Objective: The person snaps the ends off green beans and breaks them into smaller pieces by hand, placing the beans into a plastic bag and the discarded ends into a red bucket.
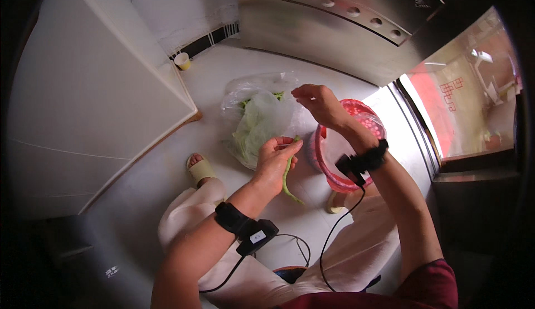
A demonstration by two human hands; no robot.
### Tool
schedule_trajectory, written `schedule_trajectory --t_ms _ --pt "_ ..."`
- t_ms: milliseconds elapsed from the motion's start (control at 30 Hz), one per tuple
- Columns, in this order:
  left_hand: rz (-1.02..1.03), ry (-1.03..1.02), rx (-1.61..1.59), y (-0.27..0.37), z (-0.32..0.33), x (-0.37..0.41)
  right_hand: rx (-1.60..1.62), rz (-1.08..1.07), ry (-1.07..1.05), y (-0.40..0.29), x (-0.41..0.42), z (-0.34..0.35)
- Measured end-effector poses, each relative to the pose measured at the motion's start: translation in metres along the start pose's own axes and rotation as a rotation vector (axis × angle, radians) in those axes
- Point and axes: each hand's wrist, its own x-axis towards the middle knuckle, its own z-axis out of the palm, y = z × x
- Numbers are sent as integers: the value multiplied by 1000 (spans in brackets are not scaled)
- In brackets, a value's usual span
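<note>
My left hand (pixel 276 160) grips a long green bean (pixel 286 179) near its upper end, and the rest of the bean dangles below my fingers. Higher up and to the right, my right hand (pixel 321 104) is raised with bent fingers, beside the pink waste basket (pixel 317 154). Nothing shows in that hand, but its fingertips are partly hidden. A clear plastic bag (pixel 257 120) lies on the floor beyond my left hand; green vegetables show through it and at its mouth. The basket has a plastic liner and is partly covered by my right forearm.
A white panel with a wooden edge (pixel 125 112) stands at left, near a small yellow-and-white cup (pixel 182 61). A steel appliance with knobs (pixel 309 28) borders the far side. Thin black cables (pixel 322 246) run from both wrist straps across my lap. A doorway threshold (pixel 418 129) is at right.
</note>
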Motion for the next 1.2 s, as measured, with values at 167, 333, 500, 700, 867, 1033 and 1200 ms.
schedule_trajectory --t_ms 167,333,500,700,867,1033,1200 --pt "57 -168 116 1 13 2 134 -16 -58 -54 -87 -28" --pt "99 -350 261 -8 17 9 98 66 3 -42 -114 -17" --pt "315 -427 707 5 18 56 170 104 251 -23 -114 -18" --pt "681 5 1633 -11 19 82 -100 89 408 -1 -129 -25" --pt "172 222 2114 -38 -19 75 -344 48 326 -2 -140 -31" --pt "-33 168 2370 -57 -79 56 -416 -21 294 -14 -143 -30" --pt "639 145 2380 -45 -82 52 -413 -75 278 -18 -141 -25"
